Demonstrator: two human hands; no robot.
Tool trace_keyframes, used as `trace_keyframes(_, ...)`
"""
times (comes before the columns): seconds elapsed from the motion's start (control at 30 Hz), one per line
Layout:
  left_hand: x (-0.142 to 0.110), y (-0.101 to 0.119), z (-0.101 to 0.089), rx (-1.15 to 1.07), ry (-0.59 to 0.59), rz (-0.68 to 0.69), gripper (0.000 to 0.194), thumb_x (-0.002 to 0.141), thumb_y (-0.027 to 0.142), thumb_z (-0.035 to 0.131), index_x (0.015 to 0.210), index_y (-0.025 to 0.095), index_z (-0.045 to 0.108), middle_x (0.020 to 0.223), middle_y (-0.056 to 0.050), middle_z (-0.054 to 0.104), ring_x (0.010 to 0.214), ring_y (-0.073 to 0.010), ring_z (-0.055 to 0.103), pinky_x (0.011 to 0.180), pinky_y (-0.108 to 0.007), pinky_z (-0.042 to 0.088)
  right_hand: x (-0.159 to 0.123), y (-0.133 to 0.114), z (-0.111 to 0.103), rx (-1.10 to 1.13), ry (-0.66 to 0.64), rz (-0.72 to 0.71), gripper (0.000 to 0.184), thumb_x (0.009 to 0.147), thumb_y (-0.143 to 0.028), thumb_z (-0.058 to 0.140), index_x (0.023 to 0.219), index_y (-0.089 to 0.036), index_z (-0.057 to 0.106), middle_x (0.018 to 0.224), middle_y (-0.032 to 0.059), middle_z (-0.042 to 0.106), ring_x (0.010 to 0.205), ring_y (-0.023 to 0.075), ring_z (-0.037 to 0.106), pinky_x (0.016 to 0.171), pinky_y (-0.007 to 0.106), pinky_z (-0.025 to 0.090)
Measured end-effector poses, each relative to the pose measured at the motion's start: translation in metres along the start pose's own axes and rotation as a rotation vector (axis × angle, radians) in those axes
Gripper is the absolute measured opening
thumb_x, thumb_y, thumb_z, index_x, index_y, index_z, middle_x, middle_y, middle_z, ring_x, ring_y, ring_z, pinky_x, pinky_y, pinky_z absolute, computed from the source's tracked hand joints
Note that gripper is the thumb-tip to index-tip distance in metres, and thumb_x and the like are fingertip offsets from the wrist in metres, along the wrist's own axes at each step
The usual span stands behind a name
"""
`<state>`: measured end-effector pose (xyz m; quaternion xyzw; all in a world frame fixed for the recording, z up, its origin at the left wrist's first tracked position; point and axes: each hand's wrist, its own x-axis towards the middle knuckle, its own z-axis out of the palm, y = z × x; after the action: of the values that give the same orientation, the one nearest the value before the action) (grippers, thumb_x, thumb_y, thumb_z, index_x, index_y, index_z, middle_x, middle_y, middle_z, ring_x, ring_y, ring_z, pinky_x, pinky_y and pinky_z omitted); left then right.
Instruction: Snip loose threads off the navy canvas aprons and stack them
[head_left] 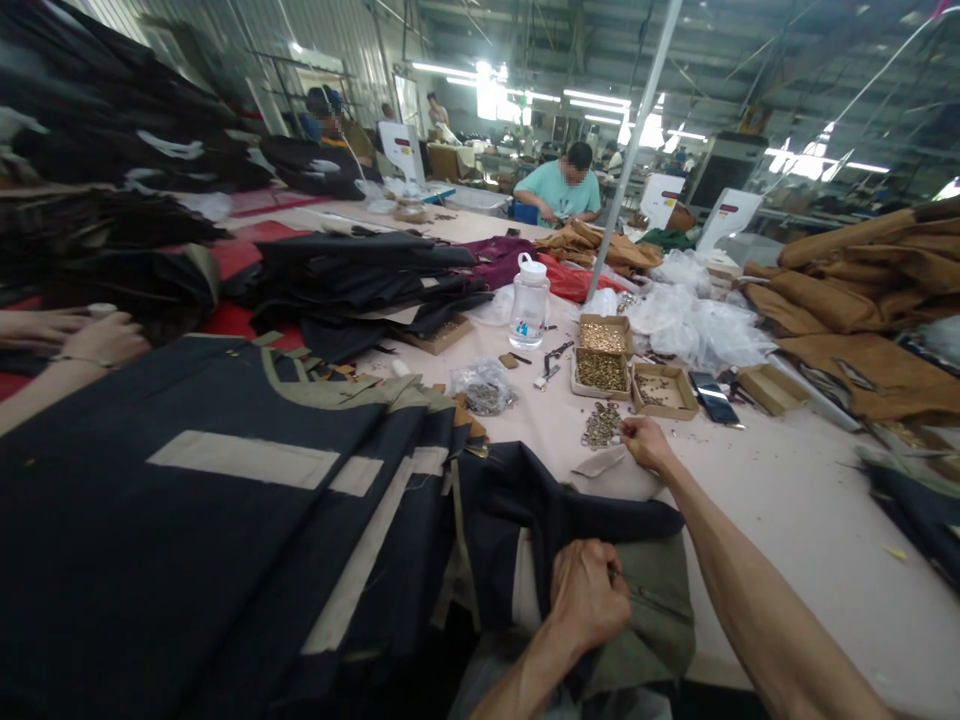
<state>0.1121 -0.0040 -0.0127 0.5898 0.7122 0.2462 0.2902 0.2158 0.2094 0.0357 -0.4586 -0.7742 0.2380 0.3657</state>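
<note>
My left hand is closed on a dark navy garment piece with an olive-green lining, bunched at the table's near edge. A small dark bit shows at its fingertips, too small to name. My right hand reaches out over the table, fingers pinched together beside a loose pile of small metal rings. Whatever those fingers hold is hidden. A grey-beige fabric scrap lies just left of that hand. Left of the garment piece, several similar navy pieces with beige strips are stacked.
Small boxes of brass-coloured fittings and an open cardboard tray stand beyond the rings. Nearby are a water bottle, a phone and plastic bags. A slanted pole rises behind. Another person's hands are at far left.
</note>
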Motion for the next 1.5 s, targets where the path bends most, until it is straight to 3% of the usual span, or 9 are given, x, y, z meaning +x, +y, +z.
trace_keyframes(0.17,0.001,0.005,-0.006,-0.011,0.006,0.022,0.022,0.080,0.021,0.062,0.094,0.025,0.079,0.100,-0.007,0.078,0.100,-0.0259,0.071,0.092,-0.035,0.050,-0.020,0.011,-0.030,0.026,0.105,0.047,0.036,0.100,-0.045,0.066,0.117,-0.014,0.071,0.111,0.0075,0.072,0.093,0.0219,0.068,0.078,0.035,0.059)
trace_keyframes(0.33,0.002,0.012,-0.017,-0.132,-0.011,0.094,0.019,0.083,0.030,0.065,0.094,0.026,0.081,0.093,-0.002,0.079,0.086,-0.0199,0.071,0.080,-0.029,0.050,-0.099,0.015,-0.061,0.091,0.417,0.046,0.029,0.095,-0.043,0.066,0.098,-0.017,0.077,0.086,0.0074,0.073,0.074,0.0200,0.063,0.066,0.032,0.051)
trace_keyframes(0.4,0.004,0.015,-0.020,-0.194,-0.041,0.115,0.022,0.087,0.040,0.066,0.094,0.025,0.081,0.088,0.000,0.078,0.079,-0.0174,0.069,0.074,-0.027,0.048,-0.141,0.008,-0.059,0.106,0.374,-0.027,0.018,0.094,-0.036,0.068,0.095,-0.021,0.077,0.089,0.0083,0.072,0.077,0.0211,0.065,0.068,0.032,0.052)
trace_keyframes(0.5,0.005,0.016,-0.024,-0.230,-0.060,0.162,0.041,0.096,0.052,0.056,0.084,0.021,0.080,0.080,0.000,0.075,0.072,-0.0146,0.063,0.067,-0.025,0.043,-0.196,-0.002,-0.042,0.077,0.193,-0.124,0.015,0.096,-0.026,0.065,0.100,-0.025,0.078,0.093,0.0091,0.070,0.080,0.0212,0.066,0.068,0.032,0.052)
trace_keyframes(0.63,0.005,0.012,-0.022,-0.250,-0.118,0.223,0.045,0.098,0.051,0.054,0.082,0.017,0.080,0.074,-0.001,0.071,0.069,-0.0132,0.057,0.062,-0.024,0.039,-0.235,-0.004,-0.012,-0.008,0.131,-0.172,0.023,0.098,-0.019,0.060,0.109,-0.026,0.078,0.094,0.0098,0.069,0.080,0.0202,0.064,0.069,0.032,0.050)
trace_keyframes(0.77,0.004,0.006,-0.020,-0.334,-0.195,0.190,0.033,0.089,0.042,0.066,0.094,0.014,0.081,0.072,-0.003,0.071,0.066,-0.0140,0.057,0.059,-0.023,0.039,-0.245,-0.004,0.003,0.029,0.192,-0.155,0.023,0.099,-0.020,0.057,0.108,-0.026,0.078,0.096,0.0105,0.069,0.085,0.0211,0.066,0.074,0.034,0.053)
trace_keyframes(0.97,0.006,0.003,-0.016,-0.421,-0.228,0.170,0.030,0.082,0.035,0.071,0.096,0.010,0.082,0.073,-0.005,0.072,0.062,-0.0129,0.057,0.057,-0.023,0.040,-0.242,-0.013,0.001,0.229,0.245,-0.045,0.015,0.096,-0.029,0.064,0.100,-0.024,0.077,0.097,0.0095,0.072,0.087,0.0226,0.069,0.078,0.035,0.057)
trace_keyframes(1.33,0.005,0.001,-0.015,-0.454,-0.185,0.167,0.025,0.080,0.028,0.069,0.093,0.011,0.082,0.071,-0.004,0.071,0.062,-0.0121,0.055,0.058,-0.023,0.040,-0.235,-0.001,-0.001,0.653,0.101,0.358,0.030,0.079,-0.041,0.080,0.099,-0.018,0.081,0.089,0.0075,0.078,0.078,0.0235,0.073,0.073,0.035,0.060)
trace_keyframes(1.5,0.003,0.002,-0.016,-0.480,-0.154,0.225,0.026,0.082,0.026,0.068,0.098,0.012,0.081,0.078,-0.004,0.073,0.065,-0.0120,0.056,0.062,-0.023,0.042,-0.229,0.004,0.005,0.816,0.162,0.544,0.039,0.068,-0.040,0.091,0.098,-0.016,0.080,0.079,0.0063,0.078,0.064,0.0210,0.072,0.064,0.033,0.060)
